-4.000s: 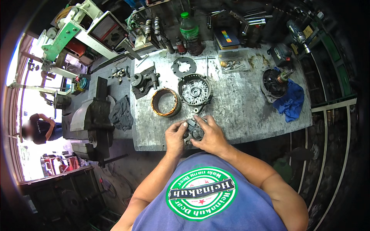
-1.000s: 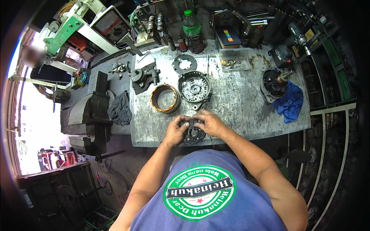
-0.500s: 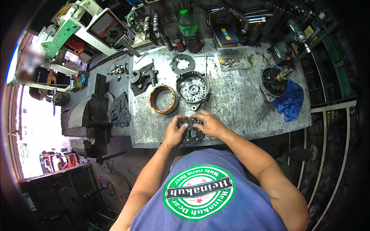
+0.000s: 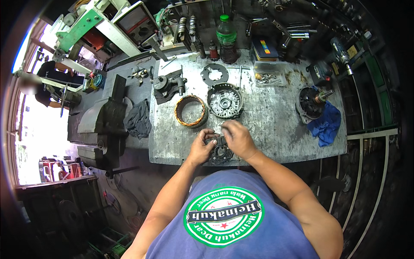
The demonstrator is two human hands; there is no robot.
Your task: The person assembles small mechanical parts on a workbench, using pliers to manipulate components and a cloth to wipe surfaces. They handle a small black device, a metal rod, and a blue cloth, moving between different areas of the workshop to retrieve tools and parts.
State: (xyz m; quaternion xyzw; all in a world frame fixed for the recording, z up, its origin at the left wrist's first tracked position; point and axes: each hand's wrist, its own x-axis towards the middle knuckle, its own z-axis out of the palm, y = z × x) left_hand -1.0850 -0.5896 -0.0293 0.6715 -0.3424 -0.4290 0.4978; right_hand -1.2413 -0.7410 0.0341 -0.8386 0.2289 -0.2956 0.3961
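Note:
At the bench's near edge lies a dark, round alternator part with an open middle. My left hand grips its left side, thumb on top. My right hand is just above its far right side, fingers curled into a pinch; whatever they hold, if anything, is hidden. Beyond my hands stands a stator ring with copper windings. The silvery alternator housing sits right of it, open side up. A flat dark ring plate lies behind the housing.
A bench vise and dark rag are left. Farther right, a rotor in its housing rests by a blue cloth. At the back stand a green-capped bottle and clear parts box. Another person is far left.
My right hand has lifted off the dark alternator part, its fingers now curled above it. My left hand keeps its grip. The whole view has shifted slightly, and a person now shows far left.

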